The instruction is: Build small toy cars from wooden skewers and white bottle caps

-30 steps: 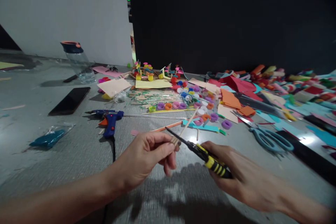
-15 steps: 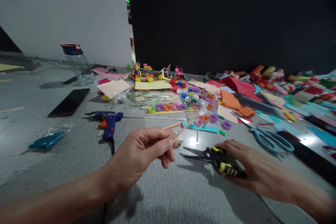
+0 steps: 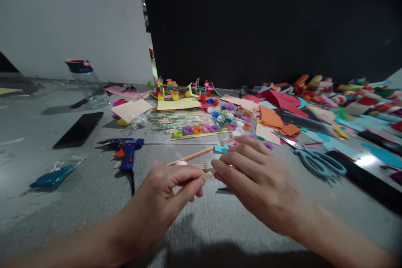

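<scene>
Head view: left hand comes in low from the left, thumb up, pinching wooden sticks between thumb and forefinger, just above the grey table, mid-frame. Right hand reaches in from the right, palm down, fingers long and close together, slightly bent, fingertips at the sticks' end; can't tell if they grip anything, as the hand's back covers it. Dark blade tip pokes out under right hand. Orange stick lies beyond left hand, glue gun left of it, scissors right of right hand.
</scene>
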`<state>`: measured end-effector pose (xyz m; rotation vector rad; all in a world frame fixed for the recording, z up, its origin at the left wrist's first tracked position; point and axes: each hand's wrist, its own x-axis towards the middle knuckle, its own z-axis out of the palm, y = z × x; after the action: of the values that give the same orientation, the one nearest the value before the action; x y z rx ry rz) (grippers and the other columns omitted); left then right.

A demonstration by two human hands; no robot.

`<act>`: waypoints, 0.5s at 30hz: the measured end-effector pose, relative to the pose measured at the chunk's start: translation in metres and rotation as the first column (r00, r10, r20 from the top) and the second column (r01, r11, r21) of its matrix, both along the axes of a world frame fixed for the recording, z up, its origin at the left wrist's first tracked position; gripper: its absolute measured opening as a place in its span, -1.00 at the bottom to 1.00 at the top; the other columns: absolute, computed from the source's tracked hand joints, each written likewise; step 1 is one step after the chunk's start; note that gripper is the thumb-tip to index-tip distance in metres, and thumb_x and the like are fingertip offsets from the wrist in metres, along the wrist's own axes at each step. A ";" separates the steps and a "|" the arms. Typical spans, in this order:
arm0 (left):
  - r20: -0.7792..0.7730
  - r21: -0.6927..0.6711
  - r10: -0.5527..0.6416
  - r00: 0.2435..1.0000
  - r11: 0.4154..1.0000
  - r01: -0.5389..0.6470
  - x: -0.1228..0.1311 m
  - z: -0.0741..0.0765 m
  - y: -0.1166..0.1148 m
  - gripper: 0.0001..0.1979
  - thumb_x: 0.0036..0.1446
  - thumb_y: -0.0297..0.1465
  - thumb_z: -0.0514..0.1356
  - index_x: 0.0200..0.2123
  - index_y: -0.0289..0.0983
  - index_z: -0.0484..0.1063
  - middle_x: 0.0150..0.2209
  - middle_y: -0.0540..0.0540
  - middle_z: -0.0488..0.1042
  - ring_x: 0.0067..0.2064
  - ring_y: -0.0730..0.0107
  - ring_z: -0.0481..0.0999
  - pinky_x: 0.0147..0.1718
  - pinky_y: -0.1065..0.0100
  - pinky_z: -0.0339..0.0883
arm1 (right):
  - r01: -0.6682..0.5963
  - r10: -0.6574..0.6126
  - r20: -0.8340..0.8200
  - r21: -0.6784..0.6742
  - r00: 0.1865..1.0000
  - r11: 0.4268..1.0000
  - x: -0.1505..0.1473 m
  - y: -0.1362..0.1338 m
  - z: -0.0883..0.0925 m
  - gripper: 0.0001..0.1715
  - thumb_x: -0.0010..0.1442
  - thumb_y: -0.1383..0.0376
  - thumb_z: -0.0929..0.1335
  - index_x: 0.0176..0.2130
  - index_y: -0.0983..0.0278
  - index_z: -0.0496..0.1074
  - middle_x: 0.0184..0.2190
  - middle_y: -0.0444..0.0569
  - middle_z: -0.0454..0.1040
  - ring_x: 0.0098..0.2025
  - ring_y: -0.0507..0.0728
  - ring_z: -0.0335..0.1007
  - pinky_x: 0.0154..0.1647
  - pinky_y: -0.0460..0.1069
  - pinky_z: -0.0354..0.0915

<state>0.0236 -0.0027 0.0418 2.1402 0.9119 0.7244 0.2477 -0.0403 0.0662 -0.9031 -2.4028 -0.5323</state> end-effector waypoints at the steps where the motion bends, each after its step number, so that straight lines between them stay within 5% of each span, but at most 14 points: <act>1: -0.011 0.025 0.001 1.000 1.000 -0.001 0.000 0.000 0.000 -0.75 0.37 -0.34 0.12 -0.36 -0.19 0.52 -0.40 0.09 0.55 -0.34 0.47 0.49 -0.30 0.42 0.27 | 0.008 -0.007 0.025 -0.055 1.000 0.998 -0.002 0.004 -0.001 -0.76 0.39 0.45 0.24 -0.12 0.36 0.50 -0.32 0.00 0.51 -0.28 0.17 0.34 -0.09 0.17 0.28; 4: -0.050 0.098 0.024 0.998 0.995 -0.019 0.002 -0.002 0.003 -0.76 0.36 -0.38 0.13 -0.37 -0.21 0.51 -0.42 0.09 0.54 -0.36 0.47 0.47 -0.30 0.40 0.24 | 0.098 -0.084 0.094 -0.146 0.992 0.984 -0.005 0.012 -0.007 -0.77 0.38 0.42 0.25 -0.25 0.30 0.48 -0.40 -0.06 0.43 -0.40 0.14 0.23 -0.37 0.08 0.11; 15: -0.149 0.324 0.043 0.988 0.946 0.008 0.013 -0.025 0.026 -0.78 0.33 -0.51 0.10 -0.38 -0.31 0.46 -0.45 -0.01 0.52 -0.43 0.40 0.49 -0.39 0.37 0.25 | 0.377 -0.356 0.127 -0.256 0.926 0.890 -0.025 0.022 -0.032 -0.81 0.13 0.53 0.29 -0.36 0.25 0.40 -0.45 -0.06 0.48 -0.44 0.10 0.35 -0.47 0.04 -0.07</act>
<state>0.0370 0.0237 0.0166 2.5107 0.9454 0.7689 0.2222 -0.0182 0.0344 -1.5051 -2.4219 -0.3733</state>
